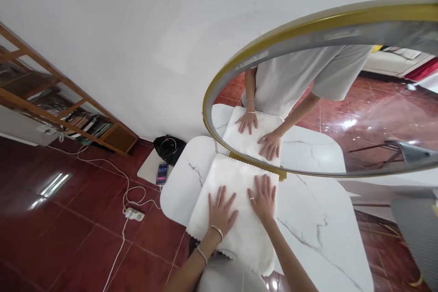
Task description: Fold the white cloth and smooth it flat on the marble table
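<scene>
A white cloth (239,228) with a scalloped edge lies spread on the white marbled table (321,219), its near side hanging over the table's front edge. My left hand (221,212) rests flat on the cloth's left half, fingers spread, with two bracelets at the wrist and forearm. On the right half, my right hand (263,198) also lies palm down with its fingers extended and a ring on one finger. Neither hand grips the cloth. Both palms are hidden against the fabric.
A large gold-rimmed mirror (290,96) stands at the table's back and reflects both hands. To the left are a black bag (169,148), a phone (162,173) and a power strip (134,214) with white cables on red tiles. A wooden shelf (68,105) lines the wall; a grey chair (415,232) is at right.
</scene>
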The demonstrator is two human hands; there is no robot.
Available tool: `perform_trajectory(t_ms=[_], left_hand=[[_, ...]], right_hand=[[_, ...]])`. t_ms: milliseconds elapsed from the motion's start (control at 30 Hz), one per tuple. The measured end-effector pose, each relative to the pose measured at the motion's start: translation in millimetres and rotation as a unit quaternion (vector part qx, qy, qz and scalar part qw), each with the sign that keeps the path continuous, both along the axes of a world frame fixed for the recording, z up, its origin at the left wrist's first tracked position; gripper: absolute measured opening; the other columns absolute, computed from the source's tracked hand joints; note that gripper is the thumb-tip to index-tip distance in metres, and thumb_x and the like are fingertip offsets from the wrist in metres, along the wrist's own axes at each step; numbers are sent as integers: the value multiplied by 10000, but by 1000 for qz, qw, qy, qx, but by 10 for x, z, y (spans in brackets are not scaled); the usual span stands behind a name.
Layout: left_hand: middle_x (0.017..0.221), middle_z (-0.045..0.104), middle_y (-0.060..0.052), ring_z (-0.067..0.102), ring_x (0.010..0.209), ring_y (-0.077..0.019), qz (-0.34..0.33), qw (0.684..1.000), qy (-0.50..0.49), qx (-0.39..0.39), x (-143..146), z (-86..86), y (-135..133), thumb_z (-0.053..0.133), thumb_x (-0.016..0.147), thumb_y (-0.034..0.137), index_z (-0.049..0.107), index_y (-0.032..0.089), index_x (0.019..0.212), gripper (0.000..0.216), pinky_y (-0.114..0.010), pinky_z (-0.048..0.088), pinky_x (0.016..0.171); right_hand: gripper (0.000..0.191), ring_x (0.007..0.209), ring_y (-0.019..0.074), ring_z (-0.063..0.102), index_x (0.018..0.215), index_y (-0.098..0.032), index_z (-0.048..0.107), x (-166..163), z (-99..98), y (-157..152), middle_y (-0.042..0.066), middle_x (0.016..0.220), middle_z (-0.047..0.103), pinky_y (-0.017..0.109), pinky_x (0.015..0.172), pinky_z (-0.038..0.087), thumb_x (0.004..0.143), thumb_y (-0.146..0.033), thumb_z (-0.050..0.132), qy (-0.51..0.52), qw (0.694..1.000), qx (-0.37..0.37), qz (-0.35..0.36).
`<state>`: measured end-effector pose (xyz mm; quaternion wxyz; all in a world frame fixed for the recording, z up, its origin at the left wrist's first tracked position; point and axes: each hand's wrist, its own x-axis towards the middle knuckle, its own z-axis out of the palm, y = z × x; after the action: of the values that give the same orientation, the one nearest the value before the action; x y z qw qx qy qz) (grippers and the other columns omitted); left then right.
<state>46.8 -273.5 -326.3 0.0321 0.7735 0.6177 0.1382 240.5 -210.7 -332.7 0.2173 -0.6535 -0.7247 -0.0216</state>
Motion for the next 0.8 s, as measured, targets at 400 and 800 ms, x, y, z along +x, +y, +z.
perform_trajectory(t_ms=[400,800], left_hand=[[1524,393,-55,321,1428,-280,54,997,-57,-8,-1048,11,174,438,943,353,512,334,1370,433,-586,180,1185],[1632,114,-57,65,1492,-351,0,999,-33,-13,-1514,83,1753,517,906,488,384,342,1463,592,-597,134,1176]], right_hand=[[651,1488,272,132,1553,-263,-51,-1107,-10,243,80,1629,45,535,1160,189,1017,-380,299,-47,997,-37,44],[625,1435,371,196,1508,-65,269,-1891,-76,1074,237,1542,268,548,1104,243,992,-412,329,-28,996,-9,-90]])
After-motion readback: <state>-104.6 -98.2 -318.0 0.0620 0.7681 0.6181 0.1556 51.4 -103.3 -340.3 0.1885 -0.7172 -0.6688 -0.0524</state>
